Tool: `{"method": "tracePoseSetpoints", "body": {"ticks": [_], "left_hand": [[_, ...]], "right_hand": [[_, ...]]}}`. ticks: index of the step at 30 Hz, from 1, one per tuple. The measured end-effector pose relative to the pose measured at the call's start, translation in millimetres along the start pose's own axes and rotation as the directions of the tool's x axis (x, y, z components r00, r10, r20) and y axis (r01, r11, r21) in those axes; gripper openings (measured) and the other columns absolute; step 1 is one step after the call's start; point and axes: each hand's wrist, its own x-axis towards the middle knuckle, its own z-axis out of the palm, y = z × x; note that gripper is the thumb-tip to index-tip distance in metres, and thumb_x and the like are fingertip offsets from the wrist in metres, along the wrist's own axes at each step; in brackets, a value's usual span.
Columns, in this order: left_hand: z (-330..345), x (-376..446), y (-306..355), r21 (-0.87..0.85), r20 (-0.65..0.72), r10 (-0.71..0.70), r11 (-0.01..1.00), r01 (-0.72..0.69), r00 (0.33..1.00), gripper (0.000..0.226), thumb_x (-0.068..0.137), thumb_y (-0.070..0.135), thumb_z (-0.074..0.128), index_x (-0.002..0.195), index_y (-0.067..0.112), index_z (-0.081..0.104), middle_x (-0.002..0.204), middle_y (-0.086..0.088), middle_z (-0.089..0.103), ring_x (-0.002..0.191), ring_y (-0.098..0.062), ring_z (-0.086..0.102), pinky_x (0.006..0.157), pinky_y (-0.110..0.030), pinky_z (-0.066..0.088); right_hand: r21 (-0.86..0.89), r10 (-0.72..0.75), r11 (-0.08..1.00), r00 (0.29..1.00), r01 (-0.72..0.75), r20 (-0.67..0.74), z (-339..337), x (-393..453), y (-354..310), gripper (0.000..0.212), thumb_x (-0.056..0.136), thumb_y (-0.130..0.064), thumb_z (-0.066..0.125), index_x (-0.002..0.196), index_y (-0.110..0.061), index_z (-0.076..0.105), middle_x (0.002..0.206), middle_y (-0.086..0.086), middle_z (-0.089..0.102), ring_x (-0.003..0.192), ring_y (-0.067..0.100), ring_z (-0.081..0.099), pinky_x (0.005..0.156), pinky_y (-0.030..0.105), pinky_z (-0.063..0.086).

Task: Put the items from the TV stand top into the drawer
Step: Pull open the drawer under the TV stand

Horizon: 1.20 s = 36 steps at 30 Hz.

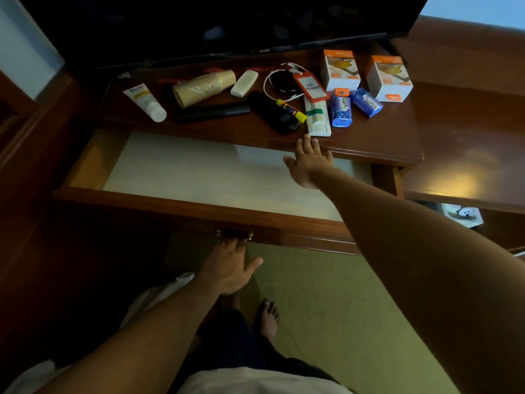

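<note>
Two Lux soaps (353, 106), blue wrappers | drawer (216, 172) open | right grip (308, 163) splayed, empty | left grip (231, 265) seemingly on handle

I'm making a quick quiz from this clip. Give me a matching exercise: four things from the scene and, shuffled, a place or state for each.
Things:
1. paper cups
2. drawer
3. left hand
4. Lux soap bars

Places or states:
A. at the drawer handle
B. stacked, lying on their side
C. pulled open, nothing inside
D. in front of the white and orange boxes

Pairs: 1-B, 2-C, 3-A, 4-D
</note>
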Motion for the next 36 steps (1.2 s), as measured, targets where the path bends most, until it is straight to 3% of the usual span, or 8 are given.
{"method": "tracePoseSetpoints", "body": {"ticks": [12,22,36], "left_hand": [[17.0,-21.9,0.4,0.064,0.037,-0.008,0.998,0.006,0.999,0.087,0.092,0.072,0.008,0.158,0.015,0.014,0.164,-0.012,0.018,0.15,-0.03,0.019,0.119,-0.042,0.016],[27.0,-39.9,-0.5,0.116,0.07,-0.013,0.993,0.005,0.997,0.099,0.083,0.075,-0.003,0.158,0.014,0.017,0.164,-0.012,0.022,0.148,-0.03,0.025,0.118,-0.043,0.021],[27.1,-53.3,6.3,0.094,0.049,-0.021,0.995,0.016,0.999,0.079,0.098,0.066,0.014,0.155,0.014,0.027,0.159,-0.012,0.033,0.143,-0.029,0.034,0.115,-0.042,0.027]], "right_hand": [[0.007,0.006,1.0,1.0,-0.006,0.001,0.6,2.0,0.9,0.07,0.106,-0.054,0.017,0.161,-0.015,-0.003,0.167,0.004,-0.018,0.154,0.025,-0.015,0.122,0.058,-0.002],[0.006,-0.008,1.0,1.0,0.008,0.01,-1.7,3.6,3.9,0.071,0.105,-0.054,0.018,0.161,-0.015,-0.002,0.168,0.004,-0.016,0.154,0.025,-0.014,0.122,0.058,-0.002],[-0.036,-0.018,0.999,1.0,0.017,-0.02,0.6,0.7,5.2,0.072,0.105,-0.056,0.016,0.161,-0.016,-0.001,0.168,0.005,-0.014,0.154,0.026,-0.012,0.121,0.056,-0.003]]}}
